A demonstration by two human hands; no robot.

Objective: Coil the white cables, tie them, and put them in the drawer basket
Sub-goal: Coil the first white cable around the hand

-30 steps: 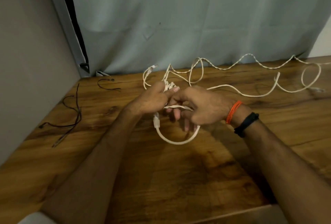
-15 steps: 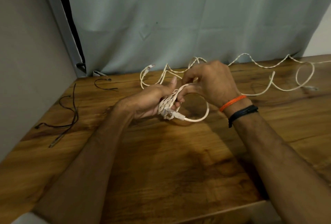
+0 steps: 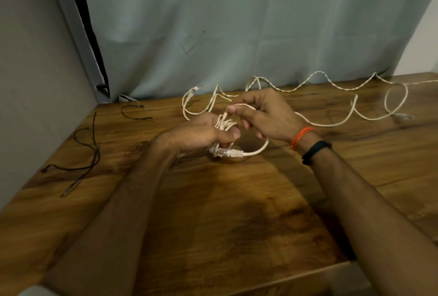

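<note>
both hands meet above the middle of the wooden table (image 3: 237, 212). the left hand (image 3: 201, 135) has its fingers curled round a small coil (image 3: 225, 124) of white cable, the thumb pressed across the bundled turns, and a plug (image 3: 231, 153) sticks out to the right just under that fist. from the plug a loop (image 3: 262, 148) of the same cable curves right and up behind the right hand (image 3: 265, 115). the right hand pinches a strand between thumb and forefinger just above the coil, its other fingers loosely bent below. how many turns the coil has cannot be told. the held cable sits clear of the table top or barely above it; contact cannot be judged. behind the hands, loose white cable (image 3: 331, 124) trails along the back of the table toward the right edge, forming a round loop near the far right and wavy bends against the grey curtain (image 3: 237, 35). another plug (image 3: 190, 93) lies at the back, left of the hands, at the end of a hairpin bend of white cable. the right wrist wears an orange thread band (image 3: 300, 137) and next to it a black band (image 3: 316, 152). on the left side of the table lie 2 thin black ties: 1 long (image 3: 87, 151) near the left wall, 1 short (image 3: 135, 114) near the back corner.
</note>
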